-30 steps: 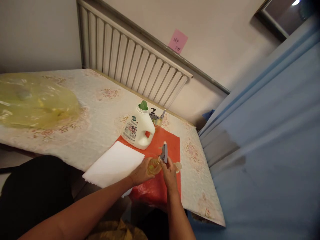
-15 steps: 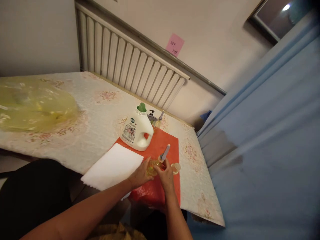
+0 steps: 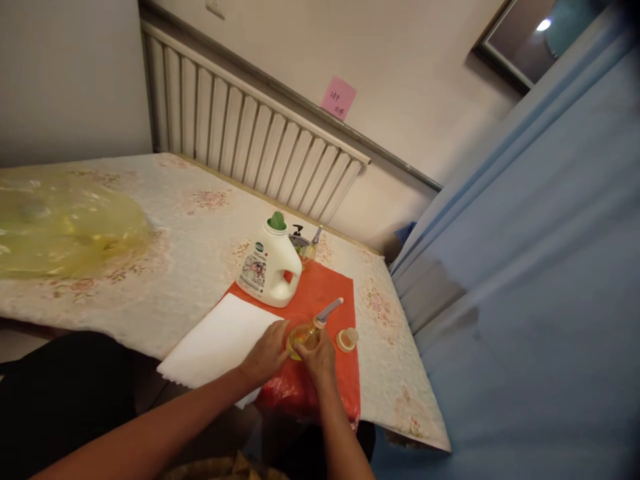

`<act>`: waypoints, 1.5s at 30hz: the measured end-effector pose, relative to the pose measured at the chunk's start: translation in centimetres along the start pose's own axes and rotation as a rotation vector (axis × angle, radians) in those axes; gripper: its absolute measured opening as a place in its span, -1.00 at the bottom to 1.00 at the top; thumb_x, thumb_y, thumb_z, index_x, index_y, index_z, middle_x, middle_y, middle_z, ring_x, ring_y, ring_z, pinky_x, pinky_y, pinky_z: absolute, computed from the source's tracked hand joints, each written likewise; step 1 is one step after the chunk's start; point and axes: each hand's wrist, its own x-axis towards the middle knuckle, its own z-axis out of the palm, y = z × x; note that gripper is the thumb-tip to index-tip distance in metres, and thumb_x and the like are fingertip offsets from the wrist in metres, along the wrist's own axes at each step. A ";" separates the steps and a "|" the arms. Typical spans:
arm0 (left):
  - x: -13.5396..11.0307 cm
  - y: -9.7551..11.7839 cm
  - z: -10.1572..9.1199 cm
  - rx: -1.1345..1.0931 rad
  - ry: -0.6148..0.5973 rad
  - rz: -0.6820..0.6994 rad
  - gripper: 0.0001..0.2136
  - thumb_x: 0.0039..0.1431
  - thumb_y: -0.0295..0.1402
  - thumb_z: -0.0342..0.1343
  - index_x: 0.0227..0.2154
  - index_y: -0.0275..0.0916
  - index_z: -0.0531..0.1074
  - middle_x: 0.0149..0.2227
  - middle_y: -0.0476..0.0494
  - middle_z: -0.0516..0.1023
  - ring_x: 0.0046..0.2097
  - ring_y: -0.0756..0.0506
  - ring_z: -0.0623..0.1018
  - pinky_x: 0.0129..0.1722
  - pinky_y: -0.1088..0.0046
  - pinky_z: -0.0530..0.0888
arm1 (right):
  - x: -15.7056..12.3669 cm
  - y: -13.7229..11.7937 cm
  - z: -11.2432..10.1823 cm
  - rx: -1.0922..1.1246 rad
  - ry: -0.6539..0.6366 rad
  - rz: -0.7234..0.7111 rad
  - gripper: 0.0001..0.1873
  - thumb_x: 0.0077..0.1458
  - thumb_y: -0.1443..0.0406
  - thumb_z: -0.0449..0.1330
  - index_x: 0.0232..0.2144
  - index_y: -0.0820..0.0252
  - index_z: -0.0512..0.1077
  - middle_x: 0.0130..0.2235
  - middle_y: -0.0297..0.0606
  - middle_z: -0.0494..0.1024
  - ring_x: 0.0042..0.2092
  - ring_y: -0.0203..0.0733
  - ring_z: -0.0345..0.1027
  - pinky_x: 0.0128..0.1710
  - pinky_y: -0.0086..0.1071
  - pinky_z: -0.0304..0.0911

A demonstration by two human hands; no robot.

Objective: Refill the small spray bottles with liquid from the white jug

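Low over the red plastic sheet [image 3: 327,287], a clear bottle [image 3: 304,336] with yellowish contents leans to the right. A grey stem with a pale tip [image 3: 330,311] sticks out of its neck; whether it is a spout or a brush handle, I cannot tell. My left hand [image 3: 265,352] wraps the bottle's left side. My right hand [image 3: 319,359] grips it from the right, thumb across the front, below the neck. Close by on the right lies a small round pale cap [image 3: 347,339]. Behind stands a white detergent jug [image 3: 270,267] with a green piece in its mouth.
White paper sheets [image 3: 223,340] lie left of the red sheet. Behind the jug are a black pump top [image 3: 298,230] and a similar grey-stemmed bottle [image 3: 311,250]. A yellow plastic bag [image 3: 70,227] covers the table's left. A blue curtain [image 3: 525,267] hangs at the right.
The bottle has tilted further to the right, its grey stem now lying lower. My right hand has shifted across its front. The view has moved slightly.
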 end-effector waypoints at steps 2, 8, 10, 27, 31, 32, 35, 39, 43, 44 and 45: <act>-0.1 -0.3 -2.2 0.118 0.015 0.040 -0.66 0.19 -0.46 -0.07 0.03 -0.33 0.28 0.01 -0.34 0.39 0.09 -0.23 0.39 0.14 0.12 0.37 | 0.1 0.0 0.1 -0.057 0.029 0.008 -0.51 -0.20 0.22 0.37 -0.14 0.18 0.44 -0.21 -0.17 0.61 -0.18 0.01 0.51 -0.16 -0.23 0.36; 0.1 -2.8 -5.7 0.409 -0.073 0.107 -0.84 0.24 -0.48 -0.12 -0.30 -0.25 0.37 -0.16 -0.23 0.40 -0.10 -0.20 0.38 -0.06 0.19 0.42 | 0.3 0.0 0.0 -0.113 0.030 0.017 -0.58 -0.17 0.14 0.34 -0.22 0.19 0.47 -0.31 -0.17 0.61 -0.29 0.00 0.50 -0.29 -0.25 0.35; 0.0 -3.6 -5.6 0.461 -0.092 0.134 -0.82 0.26 -0.48 -0.13 -0.31 -0.25 0.38 -0.19 -0.21 0.40 -0.12 -0.19 0.38 -0.07 0.20 0.41 | 0.4 -0.2 -0.2 -0.095 0.017 0.012 -0.57 -0.18 0.15 0.34 -0.21 0.17 0.48 -0.33 -0.21 0.61 -0.32 -0.03 0.49 -0.32 -0.27 0.34; -0.4 -4.4 -5.3 0.528 -0.044 0.171 -0.79 0.29 -0.46 -0.10 -0.29 -0.21 0.45 -0.20 -0.17 0.48 -0.14 -0.18 0.45 -0.05 0.19 0.43 | 10.0 -0.9 -6.8 -0.161 0.072 0.033 -0.61 -0.25 0.11 0.36 -0.33 0.18 0.49 -0.40 -0.27 0.60 -0.36 -0.09 0.47 -0.36 -0.33 0.30; -0.6 -5.4 -4.9 0.570 0.016 0.210 -0.80 0.26 -0.47 -0.07 -0.26 -0.18 0.45 -0.16 -0.17 0.52 -0.11 -0.19 0.49 -0.05 0.20 0.47 | 15.6 1.1 -8.5 -0.235 0.098 0.055 -0.63 -0.22 0.14 0.35 -0.32 0.17 0.48 -0.34 -0.21 0.62 -0.29 -0.06 0.48 -0.28 -0.31 0.30; -0.7 -5.7 -4.7 0.583 0.036 0.228 -0.80 0.25 -0.47 -0.07 -0.24 -0.17 0.45 -0.15 -0.16 0.53 -0.10 -0.19 0.50 -0.04 0.19 0.47 | 16.9 1.8 -8.7 -0.246 0.104 0.062 -0.62 -0.23 0.14 0.36 -0.32 0.18 0.48 -0.33 -0.18 0.62 -0.28 -0.04 0.49 -0.26 -0.30 0.29; -1.0 -6.5 -4.5 0.618 0.077 0.269 -0.79 0.22 -0.45 -0.04 -0.15 -0.14 0.44 -0.11 -0.14 0.54 -0.08 -0.19 0.52 0.00 0.20 0.48 | 20.7 3.8 -9.1 -0.264 0.108 0.067 -0.61 -0.23 0.15 0.37 -0.30 0.17 0.48 -0.29 -0.19 0.63 -0.25 -0.06 0.49 -0.24 -0.32 0.29; -1.2 -7.1 -4.4 0.669 0.111 0.298 -0.78 0.22 -0.41 -0.01 -0.13 -0.12 0.44 -0.10 -0.14 0.57 -0.07 -0.19 0.55 -0.02 0.23 0.50 | 24.6 6.4 -9.0 -0.275 0.107 0.068 -0.64 -0.20 0.16 0.35 -0.29 0.17 0.50 -0.26 -0.20 0.64 -0.22 -0.07 0.50 -0.21 -0.33 0.29; -1.4 -7.5 -4.4 0.681 0.111 0.288 -0.75 0.18 -0.37 0.02 -0.10 -0.08 0.46 -0.08 -0.11 0.59 -0.06 -0.20 0.58 -0.02 0.21 0.53 | 27.1 8.3 -8.6 -0.279 0.105 0.095 -0.66 -0.20 0.16 0.35 -0.31 0.17 0.51 -0.29 -0.21 0.64 -0.24 -0.07 0.51 -0.25 -0.34 0.30; -1.4 -7.6 -4.3 0.676 0.108 0.277 -0.75 0.18 -0.35 0.02 -0.10 -0.06 0.47 -0.08 -0.11 0.60 -0.06 -0.21 0.58 -0.02 0.21 0.53 | 27.6 8.7 -8.5 -0.282 0.106 0.104 -0.66 -0.20 0.16 0.35 -0.32 0.17 0.52 -0.30 -0.22 0.64 -0.24 -0.07 0.51 -0.26 -0.35 0.30; -1.5 -7.7 -4.3 0.669 0.103 0.265 -0.74 0.18 -0.34 0.02 -0.10 -0.05 0.48 -0.07 -0.10 0.60 -0.06 -0.21 0.58 -0.03 0.21 0.54 | 28.0 9.1 -8.4 -0.287 0.107 0.113 -0.67 -0.21 0.17 0.35 -0.32 0.17 0.52 -0.31 -0.21 0.64 -0.24 -0.07 0.51 -0.26 -0.35 0.30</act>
